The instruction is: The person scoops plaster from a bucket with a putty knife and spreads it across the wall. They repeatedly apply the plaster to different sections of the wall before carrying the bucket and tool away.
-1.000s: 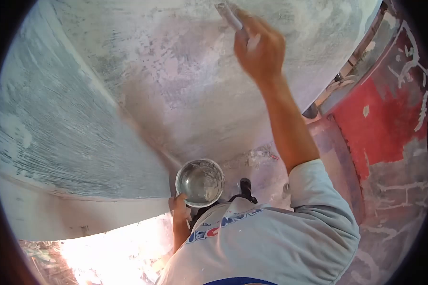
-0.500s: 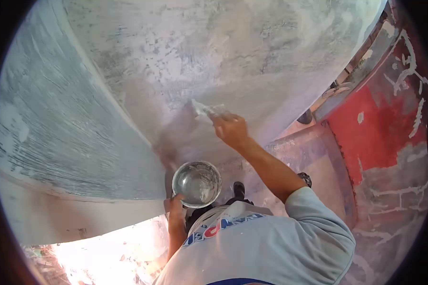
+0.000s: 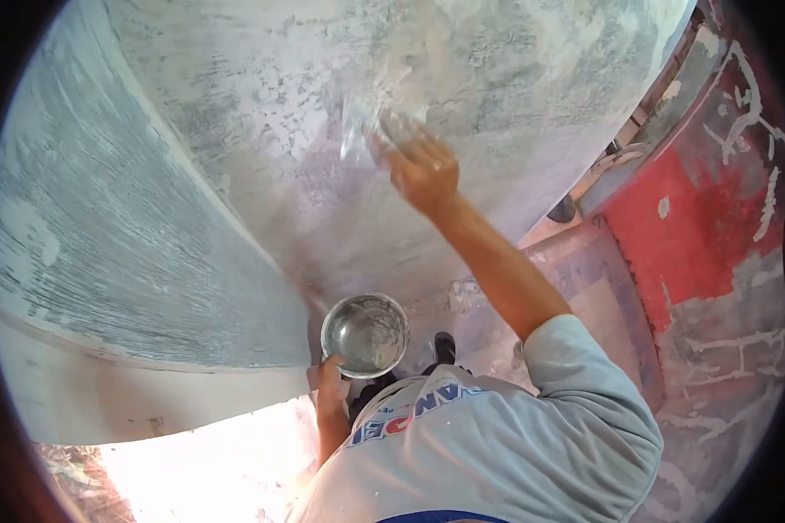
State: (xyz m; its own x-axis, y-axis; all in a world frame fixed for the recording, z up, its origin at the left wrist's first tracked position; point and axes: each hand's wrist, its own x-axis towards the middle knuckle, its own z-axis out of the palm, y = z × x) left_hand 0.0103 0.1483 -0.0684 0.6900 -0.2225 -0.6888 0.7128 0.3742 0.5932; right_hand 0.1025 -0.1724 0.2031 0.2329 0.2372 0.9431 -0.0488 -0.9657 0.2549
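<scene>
My right hand (image 3: 421,173) is closed around a putty knife (image 3: 356,135), whose pale flat blade lies against the curved grey-white wall (image 3: 262,78). The fingers partly cover the tool. Low by my waist, my left hand (image 3: 329,376) grips the near-left rim of a round metal bowl (image 3: 344,334). Whitish paste is smeared inside the bowl, mostly along its right side. Patchy white and grey material covers the wall around the blade.
On the left, a second curved grey surface (image 3: 122,253) meets the wall along a ridge. To the right is a red-painted surface (image 3: 672,240) with white streaks. My shoe (image 3: 445,347) stands on the floor below. Bright light glares at lower left.
My right hand has moved up the wall with the putty knife, and the arm is stretched further. The bowl in my left hand has barely shifted.
</scene>
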